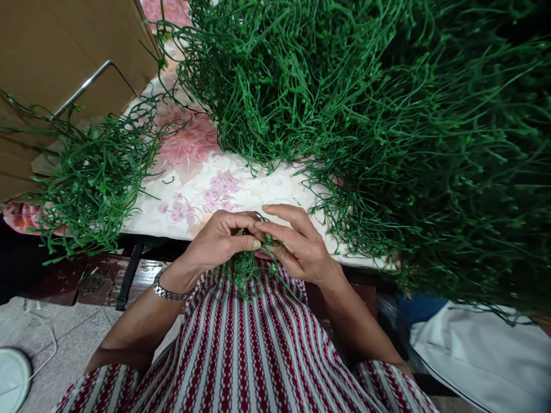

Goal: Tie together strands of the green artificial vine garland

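My left hand (217, 241) and my right hand (297, 244) meet just in front of the table edge, above my lap. Both are closed, fingers pinched on a small bunch of green plastic stems (249, 267) that hangs down between them onto my red and white striped clothing (253, 350). A metal watch sits on my left wrist (166, 291). A huge heap of the same green stems (387, 126) covers the table's right and far side, close to my right hand. A smaller pile of stems (92, 178) lies at the table's left end.
The table carries a flowered cloth (206, 178). Brown cardboard (47, 51) and a metal bar (86, 86) stand at the far left. A white fabric bag (486, 355) lies low on the right. A round white object (11, 378) rests on the grey floor, lower left.
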`<action>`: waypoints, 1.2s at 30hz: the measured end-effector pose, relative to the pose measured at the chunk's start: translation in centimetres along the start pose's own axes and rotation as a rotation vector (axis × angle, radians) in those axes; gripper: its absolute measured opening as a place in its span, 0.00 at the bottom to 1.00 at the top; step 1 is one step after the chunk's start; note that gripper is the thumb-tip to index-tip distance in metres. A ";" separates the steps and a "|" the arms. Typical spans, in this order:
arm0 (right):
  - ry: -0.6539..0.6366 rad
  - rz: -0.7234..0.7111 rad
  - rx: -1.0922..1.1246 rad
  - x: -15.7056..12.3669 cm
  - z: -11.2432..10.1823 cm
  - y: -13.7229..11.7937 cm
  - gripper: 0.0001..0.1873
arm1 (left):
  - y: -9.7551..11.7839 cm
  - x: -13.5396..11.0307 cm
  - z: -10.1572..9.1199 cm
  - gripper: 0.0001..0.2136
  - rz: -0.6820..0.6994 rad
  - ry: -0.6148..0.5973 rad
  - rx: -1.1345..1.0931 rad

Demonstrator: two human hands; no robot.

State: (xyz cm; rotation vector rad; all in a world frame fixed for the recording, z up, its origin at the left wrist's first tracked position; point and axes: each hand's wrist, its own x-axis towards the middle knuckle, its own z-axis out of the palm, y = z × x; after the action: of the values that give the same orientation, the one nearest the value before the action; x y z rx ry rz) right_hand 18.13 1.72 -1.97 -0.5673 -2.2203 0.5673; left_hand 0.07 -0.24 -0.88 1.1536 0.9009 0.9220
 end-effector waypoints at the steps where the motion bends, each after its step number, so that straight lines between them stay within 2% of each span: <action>1: 0.013 0.004 0.052 0.1 0.1 0.1 0.21 | -0.1 0.0 0.1 0.02 0.003 0.009 -0.027; 4: 0.089 0.068 0.118 0.0 0.5 0.1 0.18 | -0.3 0.0 0.3 0.01 0.047 0.068 -0.007; 6: 0.113 0.120 0.080 -0.2 0.6 0.1 0.15 | -0.1 -0.2 0.5 0.01 0.104 0.127 0.136; 10: 0.022 0.173 -0.067 -0.3 -0.1 0.0 0.11 | 0.8 -0.6 0.6 0.05 0.221 0.166 0.542; 13: -0.043 0.174 -0.151 -0.1 -0.7 -0.1 0.10 | 1.2 -0.7 0.7 0.07 0.278 0.139 0.674; 16: -0.075 0.180 -0.177 0.3 -0.7 -0.1 0.09 | 1.1 -0.8 0.8 0.09 0.260 0.128 0.680; 20: -0.081 0.190 -0.169 0.5 -0.2 -0.2 0.08 | 0.6 -0.7 1.2 0.10 0.200 0.171 0.617; 23: -0.052 0.259 -0.098 0.6 0.4 -0.5 0.08 | 0.3 -0.7 1.3 0.08 0.204 0.214 0.658; 28: -0.027 0.454 0.134 0.5 0.8 -0.9 0.08 | -0.4 -0.6 1.3 0.04 0.332 0.330 0.692; 32: 0.009 0.478 0.315 0.5 1.0 -1.1 0.16 | -0.8 -0.4 1.4 0.05 0.441 0.408 0.557; 36: 0.018 0.505 0.458 0.6 1.5 -1.2 0.19 | -0.9 -0.4 1.6 0.07 0.510 0.392 0.462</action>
State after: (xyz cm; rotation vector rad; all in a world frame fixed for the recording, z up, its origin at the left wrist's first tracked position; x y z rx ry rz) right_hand 16.37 0.79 -1.92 -0.8790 -1.8325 1.2802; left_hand 1.53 -1.28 -1.40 1.6796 1.2024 1.4355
